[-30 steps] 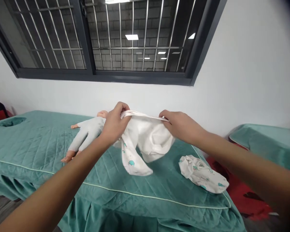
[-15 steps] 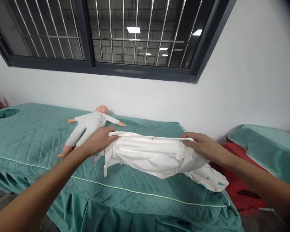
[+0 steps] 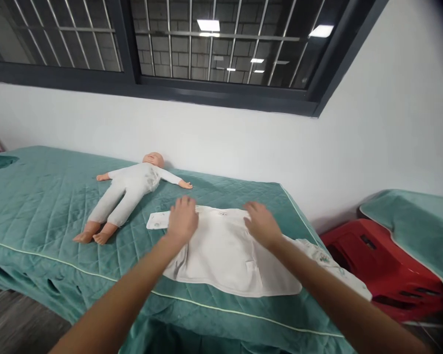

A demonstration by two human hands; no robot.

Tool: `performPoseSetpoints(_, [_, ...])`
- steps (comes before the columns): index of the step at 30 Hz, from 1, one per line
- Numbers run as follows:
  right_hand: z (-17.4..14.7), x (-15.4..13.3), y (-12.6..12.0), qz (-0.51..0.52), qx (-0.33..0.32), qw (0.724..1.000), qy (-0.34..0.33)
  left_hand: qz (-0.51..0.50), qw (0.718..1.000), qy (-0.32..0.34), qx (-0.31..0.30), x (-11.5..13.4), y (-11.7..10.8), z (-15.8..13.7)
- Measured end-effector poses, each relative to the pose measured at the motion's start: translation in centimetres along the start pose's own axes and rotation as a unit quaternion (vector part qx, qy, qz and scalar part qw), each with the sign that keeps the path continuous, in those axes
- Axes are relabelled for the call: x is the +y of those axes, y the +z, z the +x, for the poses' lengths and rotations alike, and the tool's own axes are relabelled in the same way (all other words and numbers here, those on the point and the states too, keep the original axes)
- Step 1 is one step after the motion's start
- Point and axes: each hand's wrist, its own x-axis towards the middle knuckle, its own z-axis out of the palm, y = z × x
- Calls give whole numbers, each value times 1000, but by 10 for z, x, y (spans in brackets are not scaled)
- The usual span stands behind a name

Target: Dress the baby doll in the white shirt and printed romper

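Observation:
A white baby garment [image 3: 221, 250] lies spread on the green quilted bed cover [image 3: 125, 260], its small label at the far edge. A tab with round snaps [image 3: 157, 220] sticks out at its left, and a patterned part [image 3: 332, 263] extends at its right, partly behind my right forearm. My left hand [image 3: 183, 220] rests at the garment's far left corner, fingers stretched out. Over the far right part is my right hand [image 3: 261, 223], fingers apart and slightly bent; whether it touches the cloth is hard to tell. Neither hand grips it.
A baby doll [image 3: 135, 184] in a white suit lies on its back to the left, head toward the wall. Beyond the bed is a barred window [image 3: 221, 49]. A red plastic stool [image 3: 384, 265] stands at right, beside another green-covered surface [image 3: 413, 236].
Both hands held the garment raised and folded by its upper edge; now it lies flat on the bed and the hands have let go. The view has shifted slightly downward.

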Motion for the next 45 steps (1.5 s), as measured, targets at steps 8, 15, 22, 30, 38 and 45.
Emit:
performPoseSetpoints(8, [-16,-66,80,38,-10,990,134,-53,995,13,-83,36,69,-11])
performPoseSetpoints(15, [-15,-55,80,-4,13,974,225,18,998,-48,-46,36,59,-4])
performPoseSetpoints(22, [-6,-49,77,39,95,968,227,1,999,-49,5,36,62,-3])
performPoseSetpoints(30, [19,-23,80,9,59,973,224,-10,999,-33,-20,40,70,30])
performPoseSetpoints(38, [76,9,90,-18,44,973,226,-21,999,-31,-28,47,87,92])
performPoseSetpoints(45, [86,22,106,-19,41,976,211,-27,998,-50,-28,45,115,109])
